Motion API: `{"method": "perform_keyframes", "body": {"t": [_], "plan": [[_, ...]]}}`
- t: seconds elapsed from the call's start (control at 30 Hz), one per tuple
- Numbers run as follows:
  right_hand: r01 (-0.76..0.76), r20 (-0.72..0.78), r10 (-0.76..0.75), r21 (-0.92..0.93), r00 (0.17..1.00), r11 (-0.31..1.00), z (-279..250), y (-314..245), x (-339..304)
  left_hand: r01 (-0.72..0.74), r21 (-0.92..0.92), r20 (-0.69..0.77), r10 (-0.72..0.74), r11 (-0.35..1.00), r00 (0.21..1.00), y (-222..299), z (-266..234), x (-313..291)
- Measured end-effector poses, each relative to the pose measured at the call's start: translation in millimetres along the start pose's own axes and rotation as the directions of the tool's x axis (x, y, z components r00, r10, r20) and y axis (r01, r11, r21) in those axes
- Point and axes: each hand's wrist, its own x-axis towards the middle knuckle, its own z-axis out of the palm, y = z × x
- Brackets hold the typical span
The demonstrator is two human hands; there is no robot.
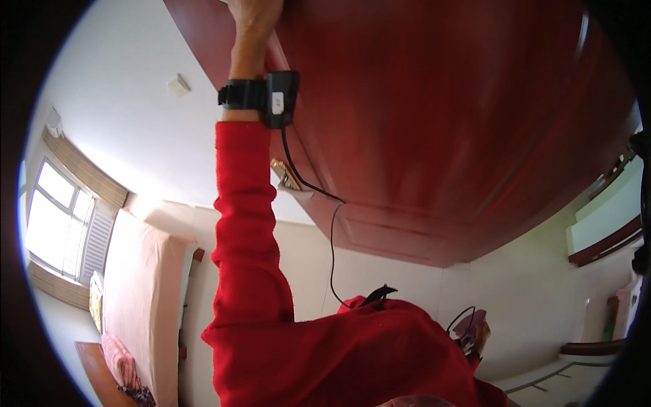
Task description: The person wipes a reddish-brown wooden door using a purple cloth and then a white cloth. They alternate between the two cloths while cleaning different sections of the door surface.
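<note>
Right hand (483,334) clasps a purple cloth (470,323) at lower right, well apart from the left hand (258,13), whose grip I cannot tell, up at the red-brown door (441,122), with a pink-covered bed (139,271) far left.

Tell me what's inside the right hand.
The right hand holds what looks like a purple cloth. Its palm side is covered, so anything else in there cannot be seen.

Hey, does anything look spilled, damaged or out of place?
Nothing looks spilled or damaged. Mildly odd is the black cable: from the black wrist device, it curves slack beside the red sleeve rather than lying against it.
</note>
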Motion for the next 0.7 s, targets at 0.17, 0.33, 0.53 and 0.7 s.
{"method": "perform_keyframes", "body": {"t": [0.17, 0.33, 0.53, 0.7], "plan": [[0.014, 0.064, -0.014, -0.008, 0.998, 1.000, 22.4, -24.1, 12.4, 0.025, -0.008, 0.136, -0.024, 1.000, 0.990, 20.4, -16.4, -95.4], [0.088, 0.128, -0.062, -0.208, 0.990, 0.974, 27.8, -37.4, 33.2, 0.172, -0.087, 0.162, -0.157, 0.981, 0.974, 45.3, -37.6, -196.6], [0.145, 0.055, -0.134, -0.383, 0.989, 0.912, 31.9, -23.9, 62.6, 0.408, -0.091, 0.324, -0.360, 0.908, 0.875, 82.9, -62.8, -314.7], [0.070, 0.035, -0.062, -0.321, 0.997, 0.945, 16.7, -32.8, 43.5, 0.610, -0.042, 0.477, -0.520, 0.791, 0.708, 110.3, -79.1, -387.2]]}}
